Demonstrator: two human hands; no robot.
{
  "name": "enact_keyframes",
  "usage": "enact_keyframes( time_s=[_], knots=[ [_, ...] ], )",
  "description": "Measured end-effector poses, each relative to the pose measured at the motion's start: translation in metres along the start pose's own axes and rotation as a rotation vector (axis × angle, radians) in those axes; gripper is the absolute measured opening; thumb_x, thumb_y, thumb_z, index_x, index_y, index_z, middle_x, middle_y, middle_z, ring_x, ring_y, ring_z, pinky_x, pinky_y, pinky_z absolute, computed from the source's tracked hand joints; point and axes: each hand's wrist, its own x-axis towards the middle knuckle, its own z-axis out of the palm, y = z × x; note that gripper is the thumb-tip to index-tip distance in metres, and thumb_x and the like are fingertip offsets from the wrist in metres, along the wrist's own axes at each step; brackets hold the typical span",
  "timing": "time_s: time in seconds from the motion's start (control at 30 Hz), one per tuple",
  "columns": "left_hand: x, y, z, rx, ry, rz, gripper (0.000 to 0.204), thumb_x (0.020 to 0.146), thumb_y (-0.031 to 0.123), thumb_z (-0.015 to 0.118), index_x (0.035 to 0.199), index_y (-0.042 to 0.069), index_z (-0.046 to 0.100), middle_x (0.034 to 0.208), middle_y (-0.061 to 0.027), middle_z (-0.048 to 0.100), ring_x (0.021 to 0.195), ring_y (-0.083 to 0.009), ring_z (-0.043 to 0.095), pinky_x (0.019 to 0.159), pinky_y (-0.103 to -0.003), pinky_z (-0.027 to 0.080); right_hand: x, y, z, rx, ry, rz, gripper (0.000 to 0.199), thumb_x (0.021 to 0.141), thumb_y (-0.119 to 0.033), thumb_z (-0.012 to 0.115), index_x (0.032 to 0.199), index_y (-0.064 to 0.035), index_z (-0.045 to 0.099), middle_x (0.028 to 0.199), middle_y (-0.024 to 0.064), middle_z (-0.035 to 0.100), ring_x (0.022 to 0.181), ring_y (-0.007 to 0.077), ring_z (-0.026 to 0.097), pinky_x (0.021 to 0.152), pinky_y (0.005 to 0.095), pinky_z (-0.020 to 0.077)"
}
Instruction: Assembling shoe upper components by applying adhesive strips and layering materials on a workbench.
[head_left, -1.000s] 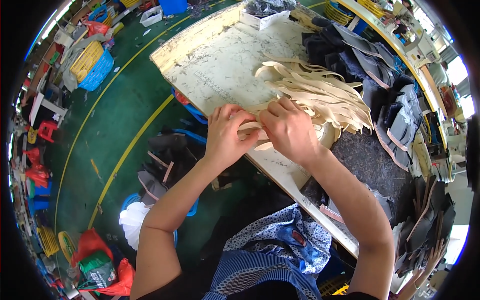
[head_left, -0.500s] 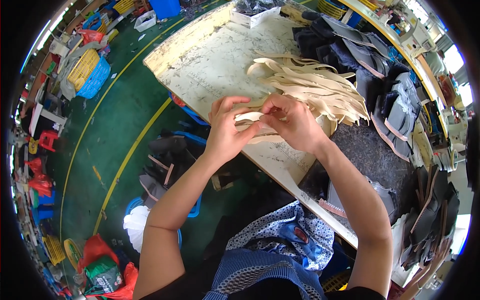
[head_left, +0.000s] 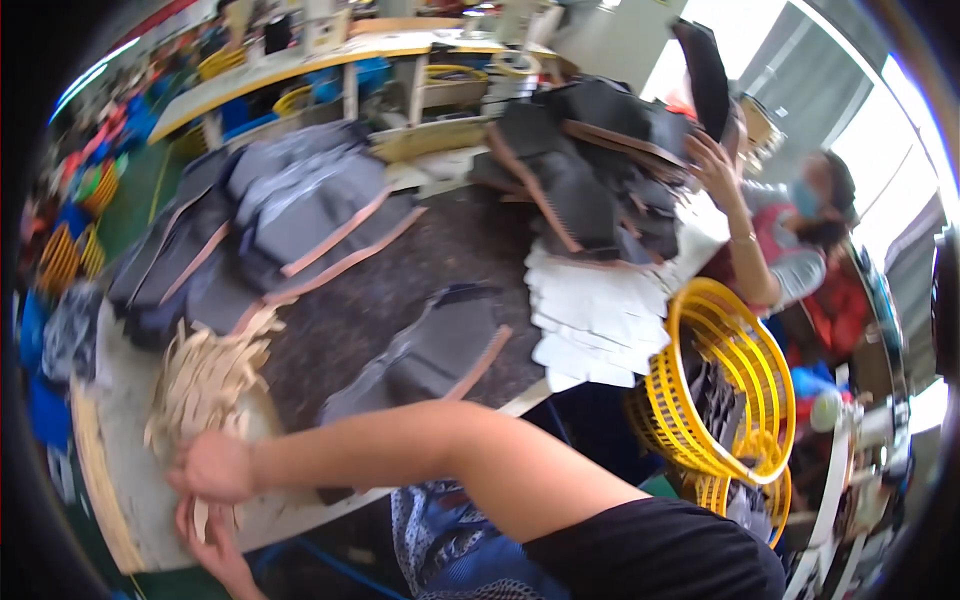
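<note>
At the lower left my right hand (head_left: pixel 215 467) is curled, its back toward me and its fingers mostly hidden and blurred. Just below it, my left hand (head_left: pixel 215 550) has its fingers bent around a pale cream strip (head_left: pixel 202 520), which shows between the two hands. Both hands seem to pinch this thin piece. Beyond them lies a heap of curved cream strips (head_left: pixel 212 375) on the white tabletop (head_left: pixel 115 430). My right forearm crosses in front of the table's near edge.
Dark shoe-upper pieces with pinkish edges (head_left: pixel 300 215) are stacked across the table, and one dark piece (head_left: pixel 430 350) lies nearer. White sheets (head_left: pixel 595 315) sit beside another dark stack (head_left: pixel 590 170). Yellow baskets (head_left: pixel 735 390) stand at right, near a person (head_left: pixel 770 240) reaching up.
The view has swung right, so my hands and the cream heap now appear at lower left. The other person and yellow baskets at right have come into view. My hands stay close together.
</note>
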Motion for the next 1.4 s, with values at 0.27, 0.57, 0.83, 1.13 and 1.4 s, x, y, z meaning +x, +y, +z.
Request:
enact_keyframes(
  time_s=[0.27, 0.57, 0.83, 1.13, 1.4],
  knots=[
    [0.023, 0.014, -0.008, 0.05, -0.081, 0.271, 0.051, 0.107, 0.037, 0.063, 0.136, -0.005, 0.06, 0.134, -0.0265, 0.059, 0.116, -0.0419, 0.061, 0.099, -0.052, 0.051, 0.013, -0.002, -0.025, -0.056, -0.34, 0.073, 0.023, 0.065, -0.04, 0.083, 0.074, -0.0193, 0.078, 0.076, 0.0071, 0.074, 0.079, 0.0325, 0.073, 0.069, 0.0474, 0.0562],
    [0.007, 0.033, -0.018, -0.027, -0.052, -0.016, 0.038, 0.1, 0.016, 0.069, 0.13, -0.004, 0.059, 0.13, -0.0149, 0.061, 0.125, -0.0283, 0.058, 0.109, -0.04, 0.044, 0.031, -0.027, -0.056, -0.01, -0.441, 0.034, 0.013, 0.079, -0.025, 0.074, 0.085, -0.0141, 0.076, 0.075, 0.0138, 0.072, 0.075, 0.0374, 0.072, 0.066, 0.0491, 0.0563],
    [0.008, 0.051, -0.008, 0.121, 0.11, 0.039, 0.03, 0.084, 0.007, 0.074, 0.111, -0.002, 0.067, 0.115, -0.0174, 0.067, 0.107, -0.0356, 0.065, 0.093, -0.044, 0.052, 0.016, -0.023, -0.036, -0.248, -0.256, -0.307, 0.021, 0.078, -0.021, 0.068, 0.095, -0.0078, 0.065, 0.086, 0.0088, 0.065, 0.085, 0.0247, 0.069, 0.068, 0.0385, 0.0571],
    [0.003, 0.045, 0.01, 0.227, 0.208, 0.005, 0.013, 0.075, 0.009, 0.075, 0.088, 0.005, 0.071, 0.103, -0.0089, 0.073, 0.101, -0.0344, 0.066, 0.092, -0.045, 0.051, 0.016, -0.007, -0.051, 0.124, -0.066, 0.281, 0.01, 0.095, -0.011, 0.068, 0.099, -0.0029, 0.065, 0.078, 0.0142, 0.073, 0.067, 0.029, 0.073, 0.063, 0.039, 0.0574],
    [-0.003, 0.05, 0.016, 0.274, 0.21, 0.078, 0.013, 0.075, 0.003, 0.073, 0.086, 0.004, 0.066, 0.105, -0.0092, 0.072, 0.102, -0.0336, 0.065, 0.093, -0.043, 0.05, 0.008, -0.01, -0.106, 0.66, 0.503, 0.618, 0.012, 0.107, -0.01, 0.058, 0.104, 0.0005, 0.059, 0.093, 0.0081, 0.074, 0.077, 0.0092, 0.065, 0.073, 0.0262, 0.0552]
  ],
)
